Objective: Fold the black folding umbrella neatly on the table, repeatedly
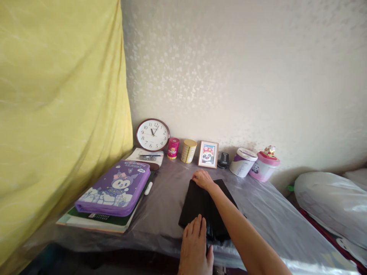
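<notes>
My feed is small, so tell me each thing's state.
Black item: lying flat
Left hand: fingers extended, at the item's near edge
Right hand: fingers bent, at the item's far edge
Purple case: shut, lying flat
Green book: under the case
Clock: upright, reading shortly after eleven
Pink tin: upright
Yellow tin: upright, lidded
Picture frame: standing
White tub: lidded
Pink-lidded tub: lidded, figurine on top
Yellow curtain: hanging

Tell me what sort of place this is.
Probably a room in a home: a round clock, a framed cartoon panda picture and a purple case with cartoon figures sit on a covered table.
</notes>
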Motion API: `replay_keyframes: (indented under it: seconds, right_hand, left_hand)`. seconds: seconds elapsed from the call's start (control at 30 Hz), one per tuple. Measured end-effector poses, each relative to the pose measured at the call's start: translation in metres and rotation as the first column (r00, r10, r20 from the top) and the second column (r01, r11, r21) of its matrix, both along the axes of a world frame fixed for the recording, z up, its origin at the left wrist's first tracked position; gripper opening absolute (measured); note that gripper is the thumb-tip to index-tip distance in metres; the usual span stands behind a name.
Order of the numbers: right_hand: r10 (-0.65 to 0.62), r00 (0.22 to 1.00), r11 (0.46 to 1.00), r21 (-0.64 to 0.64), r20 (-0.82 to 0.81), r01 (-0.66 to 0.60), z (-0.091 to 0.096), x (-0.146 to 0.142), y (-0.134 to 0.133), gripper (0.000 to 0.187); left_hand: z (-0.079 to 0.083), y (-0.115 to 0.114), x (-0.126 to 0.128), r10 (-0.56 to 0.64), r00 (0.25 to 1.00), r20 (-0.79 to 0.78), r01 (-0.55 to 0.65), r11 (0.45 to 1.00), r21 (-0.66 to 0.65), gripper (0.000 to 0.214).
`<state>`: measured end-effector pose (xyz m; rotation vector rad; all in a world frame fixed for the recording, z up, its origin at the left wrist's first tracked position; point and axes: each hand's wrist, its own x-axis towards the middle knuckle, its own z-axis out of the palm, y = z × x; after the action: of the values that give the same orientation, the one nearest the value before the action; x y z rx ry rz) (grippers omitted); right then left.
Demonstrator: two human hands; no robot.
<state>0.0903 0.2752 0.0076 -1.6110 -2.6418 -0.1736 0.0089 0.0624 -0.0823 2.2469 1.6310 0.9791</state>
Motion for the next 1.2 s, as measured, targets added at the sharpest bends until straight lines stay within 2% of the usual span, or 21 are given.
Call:
replay_keyframes:
  seconds: [0.4, 0.63, 0.93, 1.2]
  right_hand:
    - [0.099, 0.993, 0.99, 0.091, 0.059, -0.104, 0.0021, 0.0004, -0.0032, 0.021]
    - [0.041, 0.998, 0.999, -0.017, 0.046, -0.04, 0.0095, -0.0035, -0.0052, 0.022]
    - [0.062, 0.995, 0.998, -0.002, 0.081, -0.062, 0.008, -0.0033, -0.0017, 0.021]
    - [0.0, 0.992, 0.999, -0.033, 0.13, 0.004, 0.0082, -0.0062, -0.0005, 0.025]
  left_hand:
    - [-0.0001, 0.0002, 0.0009, -0.002, 1.0, 0.013, 0.002, 1.0, -0.002, 0.06]
    - [-0.0028, 0.0004, 0.001, 0.004, 1.0, 0.01, -0.004, 1.0, 0.012, 0.06]
    - [-0.0023, 0.0011, -0.0001, -0.008, 1.0, -0.007, 0.008, 1.0, 0.001, 0.06]
    - [-0.005, 0.0001, 0.0008, 0.002, 1.0, -0.017, -0.002, 1.0, 0.024, 0.059]
